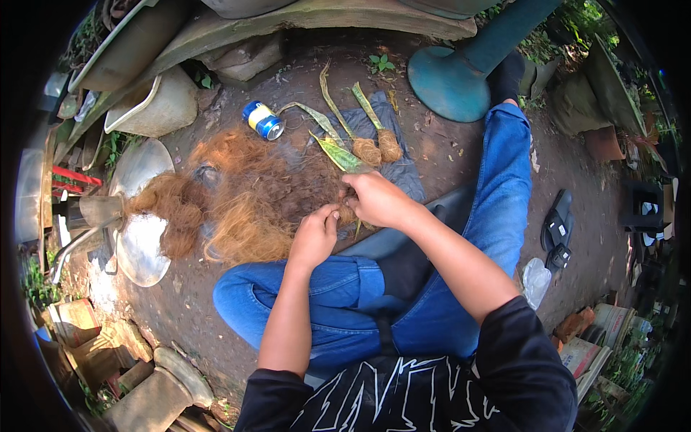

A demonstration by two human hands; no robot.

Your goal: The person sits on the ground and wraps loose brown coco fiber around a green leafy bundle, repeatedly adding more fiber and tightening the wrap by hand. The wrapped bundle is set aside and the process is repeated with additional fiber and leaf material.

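Observation:
My right hand is closed around the base of a variegated snake plant leaf, whose pointed tip leans away from me. Partly hidden under my fingers is a small clump of brown coir fibre. My left hand pinches at this clump with thumb and forefinger; any strand between them is too small to make out. Just beyond, two fibre-wrapped root balls with long leaves lie on a black plastic sheet. Another drooping leaf lies beside them.
Loose coconut fibre spreads to the left, by a blue and yellow can. A metal hoe or shovel blade lies farther left. A teal round-based post stands ahead right. Sandals and a clear plastic bag lie right.

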